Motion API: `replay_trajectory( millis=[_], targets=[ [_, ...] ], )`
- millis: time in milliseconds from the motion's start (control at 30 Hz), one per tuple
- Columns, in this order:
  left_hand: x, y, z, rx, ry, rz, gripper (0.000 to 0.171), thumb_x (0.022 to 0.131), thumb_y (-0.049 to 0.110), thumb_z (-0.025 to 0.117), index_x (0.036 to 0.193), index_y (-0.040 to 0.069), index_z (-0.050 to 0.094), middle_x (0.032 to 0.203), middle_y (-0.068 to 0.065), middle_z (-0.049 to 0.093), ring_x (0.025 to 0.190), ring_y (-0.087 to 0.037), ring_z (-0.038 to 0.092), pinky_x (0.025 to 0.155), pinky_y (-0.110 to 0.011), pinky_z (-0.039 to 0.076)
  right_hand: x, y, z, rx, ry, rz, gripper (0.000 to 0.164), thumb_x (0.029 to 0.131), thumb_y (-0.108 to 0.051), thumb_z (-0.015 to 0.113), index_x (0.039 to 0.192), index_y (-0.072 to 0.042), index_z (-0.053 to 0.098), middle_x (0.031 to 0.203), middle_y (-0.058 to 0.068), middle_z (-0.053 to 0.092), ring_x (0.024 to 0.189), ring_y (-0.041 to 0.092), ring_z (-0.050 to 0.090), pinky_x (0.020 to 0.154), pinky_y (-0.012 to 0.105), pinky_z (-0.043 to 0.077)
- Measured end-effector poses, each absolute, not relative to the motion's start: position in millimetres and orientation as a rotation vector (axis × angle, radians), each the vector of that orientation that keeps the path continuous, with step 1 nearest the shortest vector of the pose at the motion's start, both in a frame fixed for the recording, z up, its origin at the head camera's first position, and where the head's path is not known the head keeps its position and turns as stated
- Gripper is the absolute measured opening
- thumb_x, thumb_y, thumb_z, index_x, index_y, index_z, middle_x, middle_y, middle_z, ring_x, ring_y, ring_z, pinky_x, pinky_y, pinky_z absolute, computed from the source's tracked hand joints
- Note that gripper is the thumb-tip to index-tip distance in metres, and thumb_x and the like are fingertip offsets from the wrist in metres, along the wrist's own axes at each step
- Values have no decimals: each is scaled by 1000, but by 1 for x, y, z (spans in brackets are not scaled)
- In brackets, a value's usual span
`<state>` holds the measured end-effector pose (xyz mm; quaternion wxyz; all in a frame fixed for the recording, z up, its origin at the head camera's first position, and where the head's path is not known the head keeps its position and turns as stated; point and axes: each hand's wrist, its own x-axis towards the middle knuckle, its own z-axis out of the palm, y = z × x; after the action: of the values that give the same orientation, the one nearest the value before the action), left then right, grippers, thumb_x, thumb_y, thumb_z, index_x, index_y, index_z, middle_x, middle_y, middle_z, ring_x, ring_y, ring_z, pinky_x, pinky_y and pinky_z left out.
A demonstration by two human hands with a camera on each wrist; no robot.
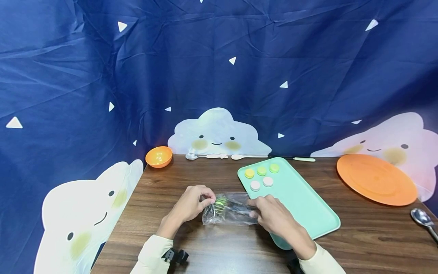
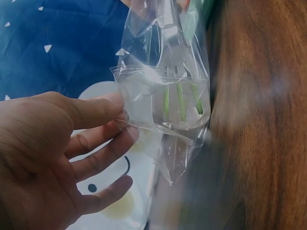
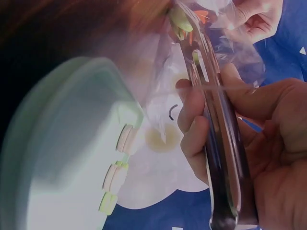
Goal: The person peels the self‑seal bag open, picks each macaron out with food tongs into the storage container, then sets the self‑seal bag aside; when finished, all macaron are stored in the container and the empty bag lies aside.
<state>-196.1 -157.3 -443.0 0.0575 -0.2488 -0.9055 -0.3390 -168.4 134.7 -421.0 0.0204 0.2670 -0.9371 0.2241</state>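
Observation:
A clear plastic bag (image 1: 236, 217) lies stretched between my two hands above the table. My left hand (image 1: 189, 205) pinches the bag's closed end between thumb and fingertips, its other fingers spread apart in the left wrist view. My right hand (image 1: 273, 215) grips a pair of metal tongs (image 3: 223, 163) by their arms, fingers curled round them. The tongs reach into the bag, and a green macaron (image 3: 181, 20) sits at their pronged tips. On the mint-green tray (image 1: 301, 201) beside my right hand, several yellow, green and pale pink macarons (image 1: 261, 171) stand in two rows.
An orange bowl (image 1: 159, 157) stands at the back left corner. Spoons (image 1: 205, 156) and a green-handled utensil (image 1: 304, 159) lie along the back edge. An orange plate (image 1: 376, 180) and a metal spoon (image 1: 421, 217) are on the right.

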Motion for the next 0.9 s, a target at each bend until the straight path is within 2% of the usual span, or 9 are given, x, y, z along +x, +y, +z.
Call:
replay_trajectory(
  millis=[100,233,367,467,667,800,867,900],
  targets=[
    [-196,-158,-443,-751,-2744,-1019,7,93,11,82,89,16,79,87,9,73,82,-3,65,81,-29,57,-168,136,-420,815,-2921,726,25,94,-3,77,113,-17,83,70,-4,67,53,3,35,52,22,36],
    [-196,-158,-443,-752,-2746,-1008,7,93,12,82,90,17,79,87,9,74,85,-4,67,83,-30,58,-168,136,-419,774,-2948,770,35,95,-3,76,128,-14,79,90,6,81,52,3,38,51,22,38],
    [-197,-159,-443,-751,-2748,-1000,7,93,13,82,89,18,78,87,10,74,85,-4,66,82,-29,57,-168,138,-417,767,-2973,780,34,95,-2,76,127,-12,79,101,9,83,55,4,43,55,23,41],
    [-197,-159,-443,-749,-2750,-1005,8,93,13,82,89,18,78,87,10,73,83,-3,65,81,-29,57,-168,141,-415,800,-2964,762,30,94,-5,77,123,-12,81,103,4,83,61,3,49,60,24,45],
    [-197,-159,-442,-743,-2751,-1007,9,94,12,82,89,18,78,87,9,73,80,-2,62,77,-31,57,-169,148,-411,871,-2959,762,26,95,-9,77,120,-11,82,94,-2,82,64,0,50,63,23,46],
    [-197,-160,-442,-740,-2750,-1017,8,94,12,81,89,17,78,87,9,73,79,-1,62,78,-36,60,-170,154,-409,873,-2967,773,22,96,-7,77,117,-11,82,75,-8,71,58,-1,43,59,21,42],
    [-197,-160,-442,-737,-2753,-1019,8,94,12,81,89,17,78,86,9,72,79,-1,61,78,-37,60,-170,156,-407,872,-2963,780,20,95,-6,77,114,-11,82,69,-11,64,57,0,40,58,21,40],
    [-197,-160,-442,-735,-2754,-1020,8,94,12,81,89,17,78,86,9,72,79,-1,61,78,-38,60,-170,158,-407,866,-2968,787,20,95,-6,77,114,-11,82,71,-11,65,58,0,41,58,21,41]
  ],
)
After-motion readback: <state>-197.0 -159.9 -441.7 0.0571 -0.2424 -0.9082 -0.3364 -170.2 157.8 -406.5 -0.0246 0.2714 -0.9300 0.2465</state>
